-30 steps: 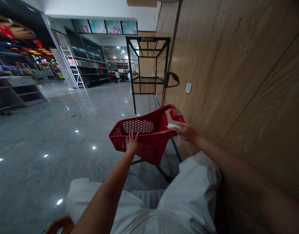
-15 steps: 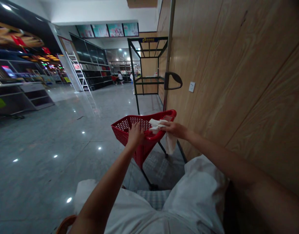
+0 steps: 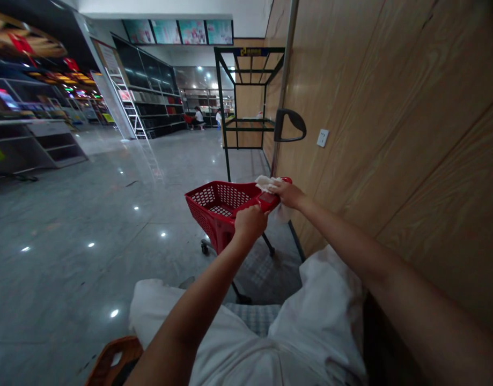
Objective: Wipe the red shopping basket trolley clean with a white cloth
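A small red shopping cart [image 3: 208,214] with a perforated plastic basket stands on the floor in front of my knees. My left hand [image 3: 250,221] is closed around the near part of its handle, fingers wrapped over the bar. On the handle's far right part, my right hand [image 3: 287,193] presses a white cloth [image 3: 266,183]. Part of the cloth hangs down below that hand, beside the cart. The inside of the basket shows its lattice floor. My right fingertips are partly hidden by the cloth.
A wooden panel wall [image 3: 359,150] with a socket [image 3: 322,138] rises close on my right. Ahead stands a dark metal frame rack [image 3: 226,123]; a black door handle [image 3: 289,126] juts from the wall edge. A stepladder [image 3: 131,110] and two people are farther back. An orange-brown seat edge [image 3: 109,359] shows lower left.
My left hand has moved right from the basket's rim and closed on the handle. My right hand has slid the cloth farther along the handle, away from me. The cart has turned slightly.
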Available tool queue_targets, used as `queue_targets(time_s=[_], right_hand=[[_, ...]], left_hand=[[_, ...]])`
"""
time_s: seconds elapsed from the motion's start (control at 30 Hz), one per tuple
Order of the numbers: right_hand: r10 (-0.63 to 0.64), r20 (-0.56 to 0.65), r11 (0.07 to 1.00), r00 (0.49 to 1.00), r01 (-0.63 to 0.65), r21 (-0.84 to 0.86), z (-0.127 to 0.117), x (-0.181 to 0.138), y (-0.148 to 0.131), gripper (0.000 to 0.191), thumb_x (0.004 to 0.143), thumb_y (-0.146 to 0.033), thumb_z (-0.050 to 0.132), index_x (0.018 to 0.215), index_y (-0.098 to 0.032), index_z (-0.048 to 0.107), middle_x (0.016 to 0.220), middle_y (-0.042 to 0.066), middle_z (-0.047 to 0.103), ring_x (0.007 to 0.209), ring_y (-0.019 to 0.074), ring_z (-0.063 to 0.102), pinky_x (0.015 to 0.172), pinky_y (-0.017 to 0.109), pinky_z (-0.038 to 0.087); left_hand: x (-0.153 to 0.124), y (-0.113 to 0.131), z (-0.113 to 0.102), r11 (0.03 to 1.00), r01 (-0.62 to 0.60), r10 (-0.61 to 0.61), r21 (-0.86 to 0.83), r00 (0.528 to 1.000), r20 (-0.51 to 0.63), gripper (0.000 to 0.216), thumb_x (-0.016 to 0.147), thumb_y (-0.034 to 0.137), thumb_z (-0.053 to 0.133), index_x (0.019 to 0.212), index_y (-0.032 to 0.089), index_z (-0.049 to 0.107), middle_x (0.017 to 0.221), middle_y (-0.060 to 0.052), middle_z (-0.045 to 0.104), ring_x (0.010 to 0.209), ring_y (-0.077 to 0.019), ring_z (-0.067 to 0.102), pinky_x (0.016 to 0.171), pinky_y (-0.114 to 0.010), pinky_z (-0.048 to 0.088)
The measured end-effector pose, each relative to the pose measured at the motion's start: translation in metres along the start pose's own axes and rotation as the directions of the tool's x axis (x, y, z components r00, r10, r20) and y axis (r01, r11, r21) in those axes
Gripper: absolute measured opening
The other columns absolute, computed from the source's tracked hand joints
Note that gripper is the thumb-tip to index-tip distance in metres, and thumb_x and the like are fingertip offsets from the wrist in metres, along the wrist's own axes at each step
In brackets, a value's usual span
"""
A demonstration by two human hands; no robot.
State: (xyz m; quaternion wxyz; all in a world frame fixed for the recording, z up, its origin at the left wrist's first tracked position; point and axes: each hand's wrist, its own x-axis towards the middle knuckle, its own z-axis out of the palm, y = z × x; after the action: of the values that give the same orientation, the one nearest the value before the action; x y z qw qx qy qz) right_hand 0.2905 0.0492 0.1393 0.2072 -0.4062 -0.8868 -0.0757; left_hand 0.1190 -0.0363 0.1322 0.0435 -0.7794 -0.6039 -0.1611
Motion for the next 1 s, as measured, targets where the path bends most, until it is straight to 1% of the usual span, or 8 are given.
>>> queue_targets(time_s=[0.07, 0.27, 0.47, 0.53, 0.67, 0.73, 0.9, 1.0], right_hand=[[0.039, 0.026, 0.999, 0.999, -0.04, 0.025, -0.002, 0.003, 0.002, 0.045, 0.084, -0.01, 0.043, 0.124, -0.024, 0.058, 0.133, 0.005, 0.054, 0.128, 0.0226, 0.042, 0.106, 0.041, 0.034], [-0.092, -0.012, 0.975, 0.996, 0.092, 0.201, 0.009, 0.009, -0.007, 0.046, 0.093, -0.031, 0.039, 0.138, -0.025, 0.041, 0.137, 0.003, 0.049, 0.128, 0.019, 0.042, 0.106, 0.038, 0.032], [0.154, -0.032, 0.981, 0.988, -0.148, 0.128, 0.021, 0.029, 0.004, 0.035, 0.093, -0.039, 0.041, 0.114, -0.026, 0.065, 0.133, 0.006, 0.053, 0.128, 0.0257, 0.041, 0.107, 0.051, 0.026], [0.078, -0.038, 0.988, 0.996, -0.073, 0.134, 0.028, 0.039, -0.013, 0.035, 0.091, -0.04, 0.045, 0.118, -0.027, 0.062, 0.135, 0.006, 0.052, 0.126, 0.0257, 0.043, 0.107, 0.051, 0.025], [-0.135, -0.059, 0.976, 0.989, 0.143, 0.163, 0.039, 0.061, -0.034, 0.04, 0.092, -0.038, 0.043, 0.13, -0.028, 0.052, 0.136, 0.003, 0.051, 0.124, 0.02, 0.044, 0.105, 0.039, 0.032], [-0.095, -0.055, 0.986, 0.994, 0.102, 0.135, 0.04, 0.074, -0.023, 0.036, 0.093, -0.039, 0.041, 0.123, -0.03, 0.057, 0.132, 0.001, 0.054, 0.123, 0.02, 0.045, 0.105, 0.039, 0.032], [0.205, -0.02, 0.976, 0.978, -0.203, 0.079, 0.046, 0.104, 0.021, 0.033, 0.093, -0.044, 0.039, 0.108, -0.033, 0.066, 0.121, 0.002, 0.061, 0.117, 0.0232, 0.05, 0.101, 0.048, 0.034], [0.158, -0.031, 0.984, 0.987, -0.155, 0.093, 0.054, 0.115, 0.015, 0.039, 0.086, -0.054, 0.049, 0.112, -0.029, 0.065, 0.12, 0.005, 0.061, 0.116, 0.0253, 0.05, 0.103, 0.049, 0.031]], left_hand=[[0.0, -0.003, 0.001, 0.999, -0.04, 0.041, 0.011, 0.999, -0.019, 0.053, 0.087, 0.054, 0.04, 0.099, 0.008, 0.062, 0.088, -0.017, 0.066, 0.085, -0.0275, 0.065, 0.073, -0.035, 0.046], [0.003, -0.017, 0.0, 0.998, -0.044, 0.047, 0.051, 0.998, -0.053, 0.052, 0.087, 0.054, 0.039, 0.101, 0.009, 0.061, 0.088, -0.016, 0.066, 0.083, -0.0258, 0.064, 0.072, -0.033, 0.044], [0.011, -0.044, 0.004, 0.992, -0.022, 0.039, 0.127, 0.99, -0.134, 0.052, 0.089, 0.055, 0.033, 0.089, 0.013, 0.063, 0.083, -0.014, 0.068, 0.079, -0.024, 0.064, 0.07, -0.031, 0.042], [0.018, -0.054, 0.008, 0.99, -0.012, 0.036, 0.14, 0.984, -0.172, 0.049, 0.09, 0.052, 0.034, 0.089, 0.013, 0.063, 0.082, -0.014, 0.068, 0.079, -0.0243, 0.064, 0.071, -0.032, 0.042], [0.037, -0.077, 0.011, 0.985, -0.06, 0.091, 0.163, 0.978, -0.188, 0.038, 0.09, 0.041, 0.036, 0.096, 0.016, 0.063, 0.084, -0.011, 0.069, 0.078, -0.0231, 0.064, 0.07, -0.032, 0.04], [0.047, -0.087, 0.011, 0.984, -0.077, 0.106, 0.16, 0.978, -0.181, 0.037, 0.092, 0.038, 0.033, 0.095, 0.018, 0.064, 0.085, -0.01, 0.07, 0.077, -0.0218, 0.064, 0.07, -0.032, 0.04], [0.072, -0.103, 0.02, 0.99, -0.009, 0.04, 0.139, 0.974, -0.222, 0.041, 0.093, 0.039, 0.032, 0.087, 0.019, 0.067, 0.079, -0.008, 0.07, 0.073, -0.0204, 0.063, 0.069, -0.032, 0.04], [0.086, -0.109, 0.027, 0.99, 0.052, -0.014, 0.13, 0.961, -0.275, 0.041, 0.092, 0.033, 0.032, 0.079, 0.019, 0.068, 0.077, -0.007, 0.071, 0.072, -0.0189, 0.064, 0.073, -0.032, 0.041]])
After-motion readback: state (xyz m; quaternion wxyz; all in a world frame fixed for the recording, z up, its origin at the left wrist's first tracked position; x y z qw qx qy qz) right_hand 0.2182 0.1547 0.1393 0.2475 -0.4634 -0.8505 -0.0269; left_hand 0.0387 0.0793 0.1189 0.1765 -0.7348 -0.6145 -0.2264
